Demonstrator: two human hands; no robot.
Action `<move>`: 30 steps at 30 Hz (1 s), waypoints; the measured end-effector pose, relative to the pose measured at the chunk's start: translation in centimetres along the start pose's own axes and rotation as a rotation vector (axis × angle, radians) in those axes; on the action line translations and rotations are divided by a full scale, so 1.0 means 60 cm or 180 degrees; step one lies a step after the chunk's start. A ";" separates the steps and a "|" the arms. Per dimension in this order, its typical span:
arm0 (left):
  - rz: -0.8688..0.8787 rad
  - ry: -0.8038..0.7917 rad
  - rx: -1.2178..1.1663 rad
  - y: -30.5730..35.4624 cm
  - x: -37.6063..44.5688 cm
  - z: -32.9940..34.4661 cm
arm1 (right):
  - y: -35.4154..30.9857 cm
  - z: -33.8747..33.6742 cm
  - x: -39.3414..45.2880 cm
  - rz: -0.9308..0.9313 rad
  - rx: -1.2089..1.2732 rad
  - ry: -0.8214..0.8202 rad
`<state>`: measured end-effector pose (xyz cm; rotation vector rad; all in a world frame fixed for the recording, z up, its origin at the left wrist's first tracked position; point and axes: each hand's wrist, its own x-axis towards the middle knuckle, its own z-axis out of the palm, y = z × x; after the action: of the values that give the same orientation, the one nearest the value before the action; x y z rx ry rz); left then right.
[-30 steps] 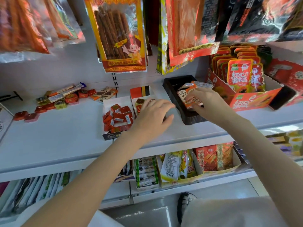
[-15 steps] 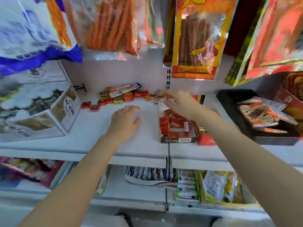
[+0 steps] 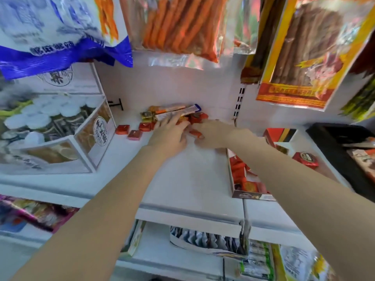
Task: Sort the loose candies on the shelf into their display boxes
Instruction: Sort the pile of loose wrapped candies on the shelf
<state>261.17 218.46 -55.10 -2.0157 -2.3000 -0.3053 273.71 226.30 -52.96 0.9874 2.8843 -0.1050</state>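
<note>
A pile of loose candies [image 3: 190, 116] lies at the back of the white shelf [image 3: 182, 179]: small red squares, a gold one [image 3: 146, 115] and long wrapped bars [image 3: 176, 110]. Three more red squares [image 3: 135, 134] sit apart to its left. My left hand [image 3: 168, 134] rests on the pile with its fingers spread and nothing gripped. Beside it, my right hand [image 3: 215, 134] curls its fingers around small red candies [image 3: 196, 134] at the pile's near edge. A display box of red candies [image 3: 246, 194] stands at the right, partly hidden by my right forearm.
A red box [image 3: 277, 134] stands behind the display box, with a red wrapped candy [image 3: 305, 158] next to it. A black tray [image 3: 332, 142] of snack packs fills the far right. A large white carton [image 3: 60, 142] stands on the left. Snack bags [image 3: 182, 27] hang low overhead.
The view has swung left and closer to the pile. My left hand slid forward from the bare shelf onto the candies. My right hand came down from the bars to the red candies.
</note>
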 end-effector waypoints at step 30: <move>-0.0333 -0.0103 -0.0462 -0.011 -0.112 -0.036 | -0.096 0.014 -0.175 0.0027 0.0350 0.0677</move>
<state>261.26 211.43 -54.26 -1.9798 -2.4754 -0.4624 278.49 215.32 -52.44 1.0914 3.0957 -0.1696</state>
